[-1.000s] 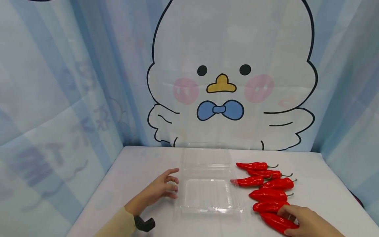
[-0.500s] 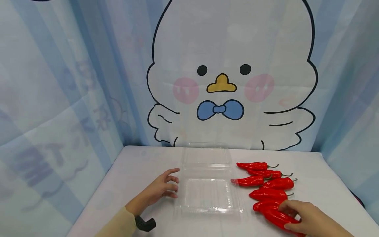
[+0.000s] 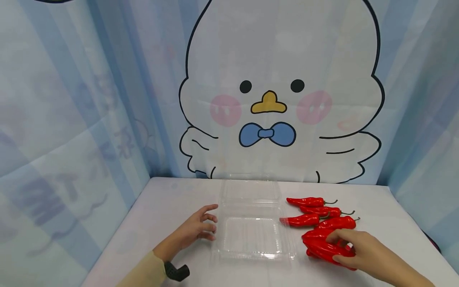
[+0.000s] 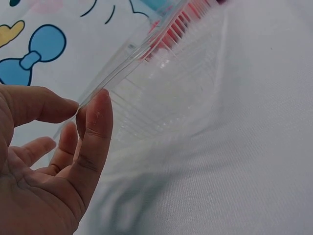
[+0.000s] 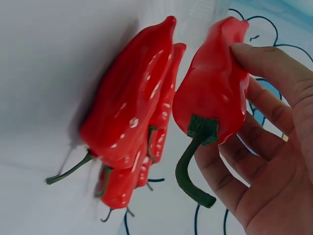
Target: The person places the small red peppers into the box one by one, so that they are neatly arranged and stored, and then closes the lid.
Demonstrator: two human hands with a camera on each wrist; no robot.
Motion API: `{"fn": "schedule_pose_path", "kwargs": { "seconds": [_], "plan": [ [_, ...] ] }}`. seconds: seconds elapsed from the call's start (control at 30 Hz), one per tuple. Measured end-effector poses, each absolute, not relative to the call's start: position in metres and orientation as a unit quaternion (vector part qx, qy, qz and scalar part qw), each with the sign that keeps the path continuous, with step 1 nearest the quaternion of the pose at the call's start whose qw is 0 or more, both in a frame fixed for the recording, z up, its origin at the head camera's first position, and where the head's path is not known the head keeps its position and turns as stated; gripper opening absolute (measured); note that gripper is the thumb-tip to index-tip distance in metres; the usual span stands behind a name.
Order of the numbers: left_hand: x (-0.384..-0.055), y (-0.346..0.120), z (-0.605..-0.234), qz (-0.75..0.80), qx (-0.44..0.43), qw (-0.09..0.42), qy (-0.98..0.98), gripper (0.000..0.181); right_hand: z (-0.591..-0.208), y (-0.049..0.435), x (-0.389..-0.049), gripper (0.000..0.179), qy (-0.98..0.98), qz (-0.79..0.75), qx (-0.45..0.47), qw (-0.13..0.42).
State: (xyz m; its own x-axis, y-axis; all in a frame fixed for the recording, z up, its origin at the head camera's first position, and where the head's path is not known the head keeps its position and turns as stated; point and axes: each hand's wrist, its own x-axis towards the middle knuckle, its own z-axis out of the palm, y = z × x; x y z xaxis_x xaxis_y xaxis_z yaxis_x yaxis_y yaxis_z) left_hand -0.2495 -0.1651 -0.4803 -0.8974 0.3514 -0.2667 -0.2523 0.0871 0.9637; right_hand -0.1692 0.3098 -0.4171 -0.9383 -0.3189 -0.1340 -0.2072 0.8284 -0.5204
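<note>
A clear plastic clamshell box (image 3: 252, 235) lies with its lid (image 3: 249, 191) folded back on the white table. At its left edge is my left hand (image 3: 197, 225); in the left wrist view the thumb and a finger pinch the rim (image 4: 105, 83). My right hand (image 3: 365, 253) holds a red pepper (image 5: 210, 83) between thumb and fingers, its green stem (image 5: 188, 176) curving out below in the right wrist view. From the head, this pepper overlaps others in the row. Several more red peppers (image 3: 305, 220) lie to the right of the box.
The white table (image 3: 168, 199) ends at a curtain (image 3: 272, 52) printed with a cartoon bird. More blue-striped curtain (image 3: 71, 139) hangs along the left side and the right. A black strap piece (image 3: 177, 272) sits at the left wrist.
My right hand has lifted the nearest pepper from the front of the row and moved it up and leftward over the others. The left hand stays at the box.
</note>
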Motion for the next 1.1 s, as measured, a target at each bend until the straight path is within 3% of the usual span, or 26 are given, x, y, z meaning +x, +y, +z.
{"fn": "schedule_pose_path", "kwargs": {
  "seconds": [0.77,1.1],
  "plan": [
    [-0.248,-0.164,-0.483,0.678,0.037,0.216,0.702,0.077,-0.399,0.249,-0.182,0.03,0.94,-0.239,-0.24,0.034],
    [-0.248,-0.165,-0.483,0.682,0.039,0.217,0.698,0.076,-0.401,0.226,-0.189,0.026,0.937,-0.241,-0.248,0.039]
  ]
}}
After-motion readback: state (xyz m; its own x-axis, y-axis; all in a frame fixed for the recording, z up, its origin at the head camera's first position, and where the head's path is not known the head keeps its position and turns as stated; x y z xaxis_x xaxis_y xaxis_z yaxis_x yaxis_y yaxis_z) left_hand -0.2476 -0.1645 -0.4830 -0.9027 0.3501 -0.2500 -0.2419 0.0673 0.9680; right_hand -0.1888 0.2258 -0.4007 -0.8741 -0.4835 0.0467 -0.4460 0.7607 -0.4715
